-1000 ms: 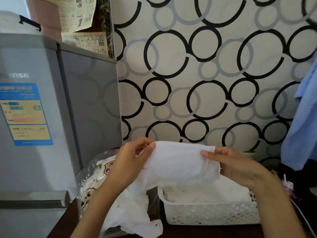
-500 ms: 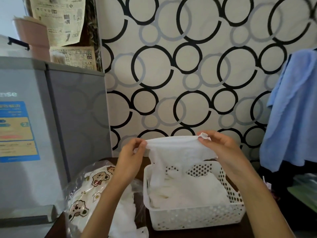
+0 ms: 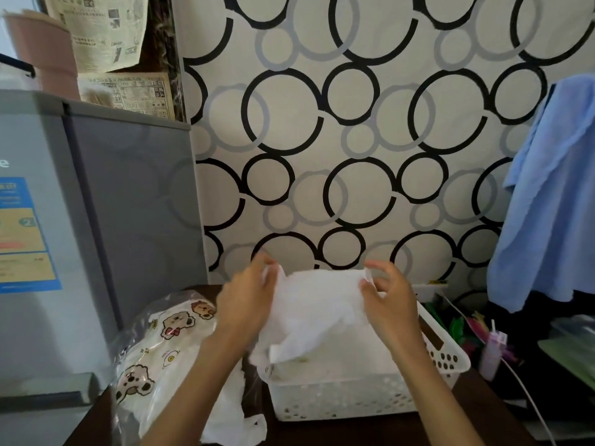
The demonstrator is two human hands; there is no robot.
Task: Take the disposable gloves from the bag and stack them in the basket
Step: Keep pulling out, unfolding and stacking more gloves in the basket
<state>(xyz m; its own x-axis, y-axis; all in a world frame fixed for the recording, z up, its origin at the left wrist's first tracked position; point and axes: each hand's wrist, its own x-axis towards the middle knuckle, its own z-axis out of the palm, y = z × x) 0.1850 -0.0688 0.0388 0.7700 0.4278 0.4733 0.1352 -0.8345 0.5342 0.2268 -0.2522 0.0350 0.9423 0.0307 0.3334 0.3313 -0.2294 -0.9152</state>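
I hold a thin white disposable glove [image 3: 317,304] stretched between both hands above the white perforated basket [image 3: 354,402]. My left hand [image 3: 246,304] pinches its left cuff corner and my right hand [image 3: 389,300] pinches the right corner. The glove's lower end droops into the basket's left side, where more white gloves lie. The clear bag with bear pictures [image 3: 161,342] lies on the dark table to the left of the basket, with loose white gloves [image 3: 231,423] spilling from its mouth.
A grey fridge [image 3: 96,220] stands close on the left. A blue cloth [image 3: 550,201] hangs at the right. Small coloured items and a white cable [image 3: 528,400] lie right of the basket. The circle-patterned wall is just behind.
The view tilted down and shifted. Both hands have lowered the glove toward the basket, and its lower end now reaches in at the left side.
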